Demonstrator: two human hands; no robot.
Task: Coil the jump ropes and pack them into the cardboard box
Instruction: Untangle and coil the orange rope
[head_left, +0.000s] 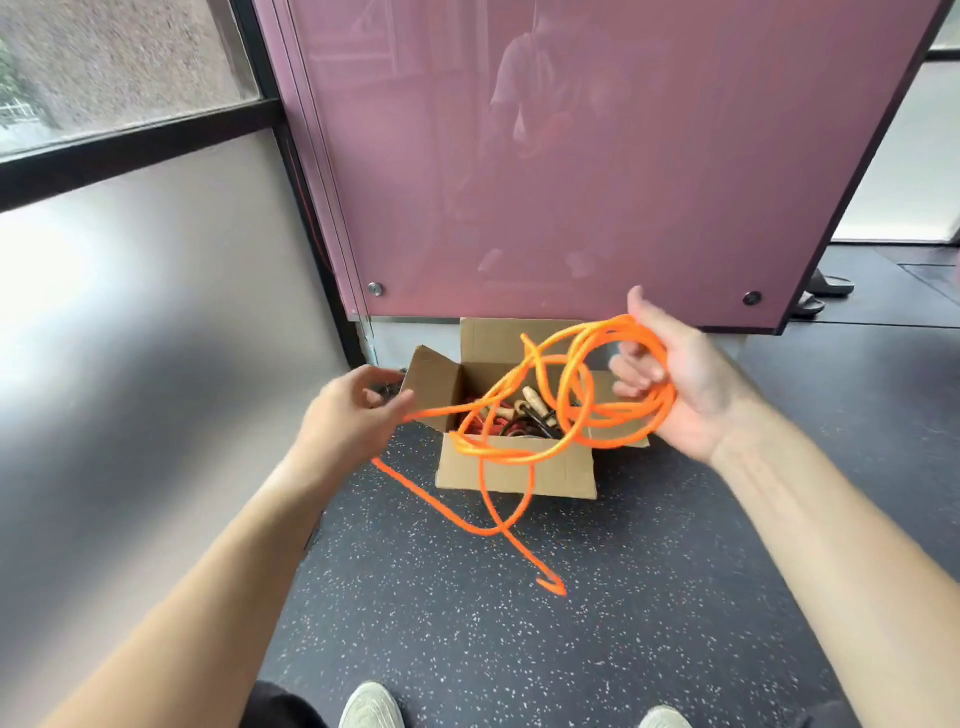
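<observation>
Coiling step in hand: the right hand (675, 384) grips several loops of orange rope (519, 453) above the open box (519, 475), the left hand (353, 415) pinches the free strand, and the tail lies on the floor (649, 597); next, lay that slack onto the coil.

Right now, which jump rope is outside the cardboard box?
The orange jump rope: its loops hang from the right hand, the left hand pinches a strand, and its tail hangs loose. The red rope and black rope lie inside the cardboard box.
</observation>
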